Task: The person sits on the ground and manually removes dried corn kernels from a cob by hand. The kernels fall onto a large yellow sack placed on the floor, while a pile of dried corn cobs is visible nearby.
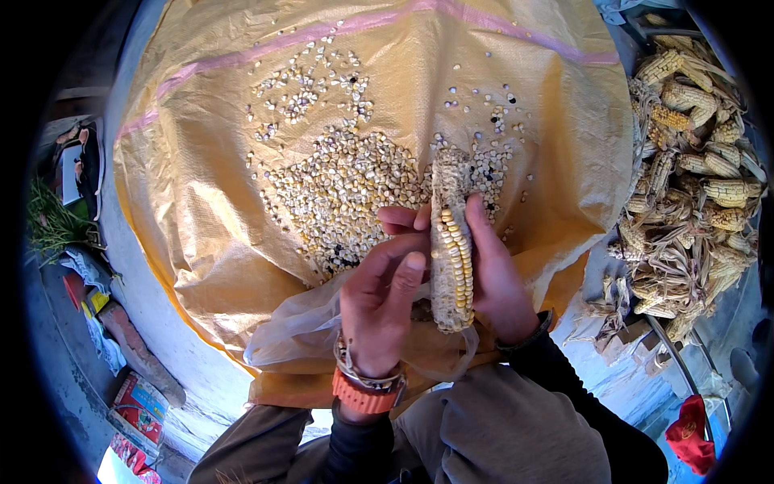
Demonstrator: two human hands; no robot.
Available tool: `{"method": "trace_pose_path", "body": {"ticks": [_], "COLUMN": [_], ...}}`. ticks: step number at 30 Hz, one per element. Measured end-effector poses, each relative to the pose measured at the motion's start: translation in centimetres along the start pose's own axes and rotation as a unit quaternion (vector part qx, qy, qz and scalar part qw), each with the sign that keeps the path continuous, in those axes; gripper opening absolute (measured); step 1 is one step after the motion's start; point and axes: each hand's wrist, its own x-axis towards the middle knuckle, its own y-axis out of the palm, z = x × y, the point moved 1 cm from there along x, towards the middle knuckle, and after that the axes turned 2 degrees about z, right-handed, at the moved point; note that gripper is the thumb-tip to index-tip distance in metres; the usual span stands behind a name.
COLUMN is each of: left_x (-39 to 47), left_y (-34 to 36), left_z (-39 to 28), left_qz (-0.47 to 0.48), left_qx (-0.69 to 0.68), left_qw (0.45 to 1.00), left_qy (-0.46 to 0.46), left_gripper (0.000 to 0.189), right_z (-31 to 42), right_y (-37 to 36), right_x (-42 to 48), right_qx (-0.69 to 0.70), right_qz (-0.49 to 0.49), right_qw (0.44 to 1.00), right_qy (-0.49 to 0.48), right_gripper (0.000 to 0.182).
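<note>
An ear of dried corn [452,242] stands lengthwise between my two hands, mostly stripped to the bare cob. A few rows of yellow kernels [456,260] are left along its lower middle. My right hand [497,278] grips the ear from the right, thumb along its side. On the left, my left hand [387,290] has curled fingers reaching behind the ear and its thumb lifted off the kernels; whether those fingers press on the cob is partly hidden. Loose kernels [351,187], mostly pale with some dark ones, lie heaped beyond my hands on a yellow woven sack [199,199].
A pile of dried corn ears with husks [695,163] rises at the right, by a metal bar [671,345] and a red cloth [689,435]. A clear plastic bag [302,327] lies under my wrists. Green plants [51,221] and a printed box [140,411] are at the left.
</note>
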Motion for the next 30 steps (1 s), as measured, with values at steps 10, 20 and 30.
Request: {"method": "trace_pose_path", "body": {"ticks": [10,20,30], "left_x": [0.3,0.7,0.8], "left_y": [1.1,0.8,0.7], "left_z": [2.7,0.7,1.3], "left_qz": [-0.097,-0.116,0.004], "left_qx": [-0.071,-0.009,-0.093], "left_qw": [0.992,0.992,0.995], "left_qy": [0.027,0.053,0.023], "left_gripper": [0.014,0.017,0.027], "right_z": [0.0,-1.0,-1.2], "right_y": [-0.1,-0.9,-1.0], "right_x": [-0.1,0.3,0.6], "right_qx": [-0.080,-0.070,-0.111], "right_qz": [0.037,0.006,0.008], "right_qw": [0.995,0.996,0.988], "right_qy": [-0.048,-0.063,-0.107], "right_gripper": [0.057,0.051,0.045]}}
